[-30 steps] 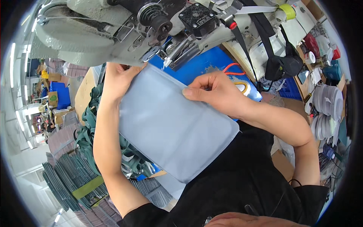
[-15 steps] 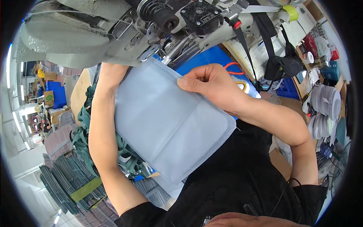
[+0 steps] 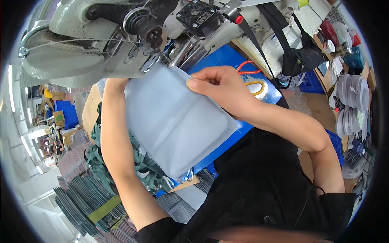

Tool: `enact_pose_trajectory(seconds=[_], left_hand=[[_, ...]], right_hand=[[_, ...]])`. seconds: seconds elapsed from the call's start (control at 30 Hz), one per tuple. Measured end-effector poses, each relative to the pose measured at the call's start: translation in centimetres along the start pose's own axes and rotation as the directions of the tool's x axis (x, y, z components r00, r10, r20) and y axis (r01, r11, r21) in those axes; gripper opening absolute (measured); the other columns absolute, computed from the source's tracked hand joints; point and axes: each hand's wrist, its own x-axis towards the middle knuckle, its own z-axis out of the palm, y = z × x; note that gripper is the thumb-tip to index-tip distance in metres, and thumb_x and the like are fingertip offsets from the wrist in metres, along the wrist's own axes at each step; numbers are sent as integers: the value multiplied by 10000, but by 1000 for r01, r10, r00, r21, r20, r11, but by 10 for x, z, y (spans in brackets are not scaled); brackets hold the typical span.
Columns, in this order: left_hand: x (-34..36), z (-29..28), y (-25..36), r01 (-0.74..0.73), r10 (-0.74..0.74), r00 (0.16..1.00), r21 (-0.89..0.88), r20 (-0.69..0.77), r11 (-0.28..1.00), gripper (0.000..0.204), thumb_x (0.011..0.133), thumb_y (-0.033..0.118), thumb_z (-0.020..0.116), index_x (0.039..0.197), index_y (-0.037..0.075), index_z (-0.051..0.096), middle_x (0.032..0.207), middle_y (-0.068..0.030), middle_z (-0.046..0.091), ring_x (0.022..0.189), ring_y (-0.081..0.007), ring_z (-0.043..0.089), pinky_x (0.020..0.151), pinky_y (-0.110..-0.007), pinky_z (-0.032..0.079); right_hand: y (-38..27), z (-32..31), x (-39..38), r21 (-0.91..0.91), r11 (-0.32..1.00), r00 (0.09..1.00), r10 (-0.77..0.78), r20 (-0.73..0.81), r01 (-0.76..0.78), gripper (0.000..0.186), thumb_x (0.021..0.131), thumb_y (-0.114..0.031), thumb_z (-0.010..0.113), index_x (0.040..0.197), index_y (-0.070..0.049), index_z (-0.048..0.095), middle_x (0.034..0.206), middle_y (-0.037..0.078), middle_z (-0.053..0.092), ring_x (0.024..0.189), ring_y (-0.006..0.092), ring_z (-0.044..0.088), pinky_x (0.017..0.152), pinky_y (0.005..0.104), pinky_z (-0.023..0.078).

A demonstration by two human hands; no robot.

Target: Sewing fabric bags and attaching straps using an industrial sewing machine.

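Observation:
A grey-blue fabric panel (image 3: 174, 125) with rounded corners and a crease across it lies slanted, its far end under the sewing machine (image 3: 81, 52) by the metal presser parts (image 3: 152, 62). My right hand (image 3: 225, 87) pinches the panel's right edge between thumb and fingers, close to the machine. My left hand (image 3: 116, 84) is at the panel's far left edge. The machine head covers its fingers, so their grip is hidden.
Red-handled scissors (image 3: 248, 68) and a yellow handle loop (image 3: 257, 87) lie on the blue work surface (image 3: 227, 60) at right. Green straps (image 3: 148, 170) hang at left above stacked dark panels (image 3: 81, 198). White tape rolls (image 3: 351, 95) stand far right, and a black strapped pouch (image 3: 304, 62) nearer.
The fabric panel has moved farther in toward the machine, its near corner drawing away from my body. My right hand keeps its pinch on the edge. The whole view has shifted slightly.

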Motion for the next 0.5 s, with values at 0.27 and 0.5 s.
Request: enact_pose_trajectory(seconds=[0.27, 0.5], left_hand=[[-2, 5, -1, -129, 197, 979, 623, -42, 772, 560, 849, 112, 820, 1360, 17, 610, 1302, -123, 677, 1219, -263, 636, 1037, -416, 515], [-7, 6, 0, -98, 340, 941, 955, -4, 280, 556, 857, 114, 813, 1362, 9, 604, 1294, -121, 681, 1210, -262, 640, 1035, -414, 512]], right_hand=[[-2, 2, 8, 178, 982, 997, 56, 44, -63, 327, 964, -243, 778, 1112, 47, 748, 963, 65, 749, 817, 74, 681, 716, 238, 553], [2, 10, 29, 296, 953, 997, 50, 51, -63, 357, 916, -228, 817, 1120, 55, 742, 1002, 111, 759, 824, 133, 708, 740, 293, 575]])
